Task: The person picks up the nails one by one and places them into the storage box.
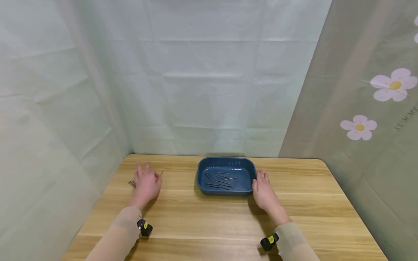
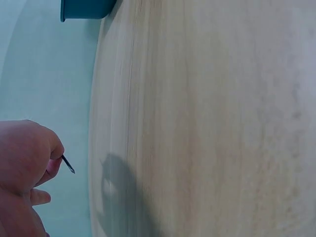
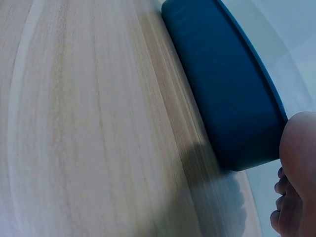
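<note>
My left hand [image 1: 147, 185] is at the left part of the table, pinching a nail [image 2: 68, 164] between thumb and index finger, its pointed end sticking out. The other fingers spread away from the pinch. Beside that hand a few more nails [image 1: 132, 183] lie on the wood, partly hidden behind it. A dark blue rectangular tray [image 1: 225, 193] stands near the back edge, holding several loose nails [image 1: 218, 180]. My right hand [image 1: 265, 194] rests against the tray's right end, fingers straight along its outer wall and thumb at the rim.
The wooden table [image 1: 202, 221] has its back edge right by a pale hanging curtain [image 1: 209, 90]. Fabric with printed flowers [image 1: 359, 127] hangs on the right. Each wrist carries a small black camera, one on the left [image 1: 144, 228] and one on the right [image 1: 269, 241].
</note>
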Demonstrator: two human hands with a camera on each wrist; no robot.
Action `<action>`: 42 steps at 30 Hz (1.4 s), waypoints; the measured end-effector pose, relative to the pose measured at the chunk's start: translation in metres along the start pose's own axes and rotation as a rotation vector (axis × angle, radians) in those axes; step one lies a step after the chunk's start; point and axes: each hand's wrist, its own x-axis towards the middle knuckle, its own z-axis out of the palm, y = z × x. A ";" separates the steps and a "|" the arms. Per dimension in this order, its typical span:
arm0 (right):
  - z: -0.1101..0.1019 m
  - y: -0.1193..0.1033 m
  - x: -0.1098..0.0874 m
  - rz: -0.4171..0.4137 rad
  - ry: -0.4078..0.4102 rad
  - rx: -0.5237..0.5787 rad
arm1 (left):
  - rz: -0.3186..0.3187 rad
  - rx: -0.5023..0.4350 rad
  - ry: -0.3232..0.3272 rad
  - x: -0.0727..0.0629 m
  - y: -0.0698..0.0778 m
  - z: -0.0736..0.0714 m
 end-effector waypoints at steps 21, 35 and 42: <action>0.000 0.002 -0.001 0.013 0.002 -0.011 | 0.082 -0.055 0.025 -0.002 0.035 0.005; 0.001 0.000 0.001 0.008 0.014 -0.008 | 0.159 -0.118 0.056 0.001 0.073 0.008; 0.001 0.000 0.002 0.013 -0.001 -0.005 | 0.194 -0.143 0.083 0.001 0.088 0.015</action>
